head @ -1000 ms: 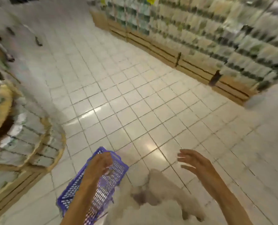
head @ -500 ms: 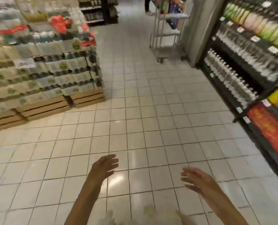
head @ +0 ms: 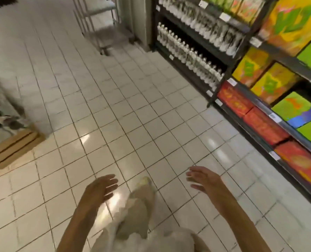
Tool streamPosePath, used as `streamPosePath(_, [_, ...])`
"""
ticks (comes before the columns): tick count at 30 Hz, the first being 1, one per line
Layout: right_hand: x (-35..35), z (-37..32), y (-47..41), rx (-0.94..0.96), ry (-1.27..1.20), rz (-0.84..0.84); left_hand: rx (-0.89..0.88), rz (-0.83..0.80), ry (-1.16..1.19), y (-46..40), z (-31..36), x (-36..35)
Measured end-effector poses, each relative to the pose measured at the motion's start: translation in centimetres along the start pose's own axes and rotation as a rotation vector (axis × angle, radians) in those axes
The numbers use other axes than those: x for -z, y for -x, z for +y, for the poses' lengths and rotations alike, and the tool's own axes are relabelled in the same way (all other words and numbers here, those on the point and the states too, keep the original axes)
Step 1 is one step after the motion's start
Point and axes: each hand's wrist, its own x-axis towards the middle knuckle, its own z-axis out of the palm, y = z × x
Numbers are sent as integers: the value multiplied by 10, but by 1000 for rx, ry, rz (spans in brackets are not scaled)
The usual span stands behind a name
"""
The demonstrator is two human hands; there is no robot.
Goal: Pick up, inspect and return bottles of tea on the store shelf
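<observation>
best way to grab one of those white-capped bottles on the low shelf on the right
Probably grip a front-row bottle around its body just below the neck, coming from the aisle side with the right hand. The bottles stand upright, packed side by side, so only their fronts and tops look exposed. Both hands are empty, the left hand included. Blur hides finer shape.

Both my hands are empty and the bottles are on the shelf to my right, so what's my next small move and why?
Probably step forward and right toward the bottles. The left hand and right hand hang open over floor tiles, well short of the black shelf.
</observation>
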Motion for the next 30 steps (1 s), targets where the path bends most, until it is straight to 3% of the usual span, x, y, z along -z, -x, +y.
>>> streamPosePath(5, [-11,-55,-77,-41,-122,95,-65,-125,-113,-109,111,-38])
streamPosePath(14, [31,-138,-217,-179,-292,311,101,-432,-238,-269,260,-175])
streamPosePath(18, [48,-209,-320,-170,-226,263,127,-394,-209,-353,316,-210])
streamPosePath(26, [60,-392,-517,-113,-56,37,99,-148,-54,-488,442,-227])
streamPosePath(30, [62,-453,-603,-106,-56,32,123,-99,-47,-566,498,-241])
